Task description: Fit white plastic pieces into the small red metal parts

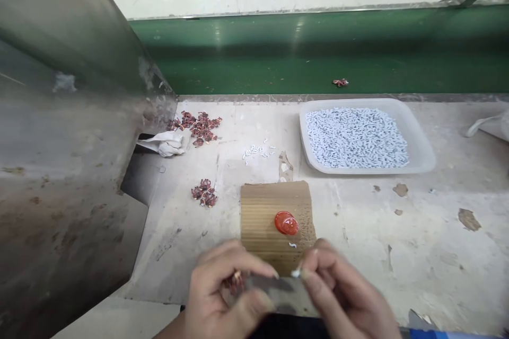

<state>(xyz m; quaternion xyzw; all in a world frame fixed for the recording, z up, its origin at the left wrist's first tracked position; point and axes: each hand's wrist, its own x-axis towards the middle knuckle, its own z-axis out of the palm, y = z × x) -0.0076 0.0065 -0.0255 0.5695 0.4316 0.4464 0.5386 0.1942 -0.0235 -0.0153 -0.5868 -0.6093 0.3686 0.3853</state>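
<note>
My right hand (342, 288) pinches a small pale-blue piece (296, 273) between thumb and forefinger. My left hand (228, 291) is curled around some small reddish-brown pieces (235, 280), its thumb and forefinger apart at the tips. Both hands are low in the view, in front of a corrugated cardboard square (264, 212). On the cardboard lies a glossy blob of red paste (286, 223), with one pale wavy piece (292, 245) just below it. What the left palm covers is partly hidden.
A translucent tub (423, 156) of pale-blue pieces stands right of centre. Loose pale pieces (258, 151) and two reddish-brown piles (202, 127) (204, 193) lie to the left. A metal panel (79, 143) borders the left side; a green belt (254, 58) runs behind, carrying one reddish-brown piece (340, 82).
</note>
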